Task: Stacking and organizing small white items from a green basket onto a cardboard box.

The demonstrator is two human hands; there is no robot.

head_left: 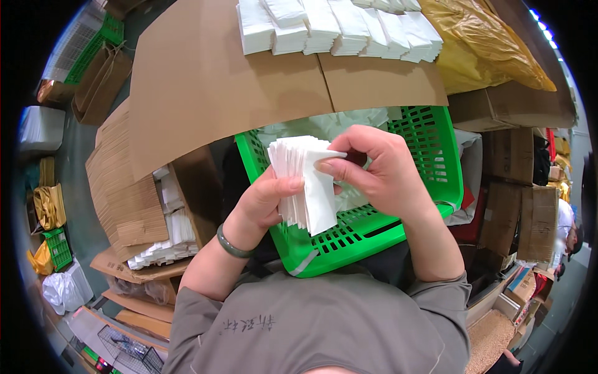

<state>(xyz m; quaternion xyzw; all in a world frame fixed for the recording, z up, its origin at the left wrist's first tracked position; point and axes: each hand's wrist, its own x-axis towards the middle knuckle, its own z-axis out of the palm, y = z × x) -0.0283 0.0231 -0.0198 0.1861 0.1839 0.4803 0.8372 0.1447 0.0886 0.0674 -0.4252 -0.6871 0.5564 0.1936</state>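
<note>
Both hands hold a stack of white napkins (pixel 303 181) above a green plastic basket (pixel 430 149), the left hand (pixel 265 209) gripping underneath while the right hand (pixel 380 168) pinches the top sheet.

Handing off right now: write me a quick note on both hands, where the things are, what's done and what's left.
Left hand: grips a stack of white folded napkins from below.
Right hand: pinches the front napkin at its top edge.
Stack is held over the green basket, which has loose white paper in it.
Done: rows of stacked napkins sit on the cardboard sheet ahead.
Left: the stack in hand is not yet set down.
</note>
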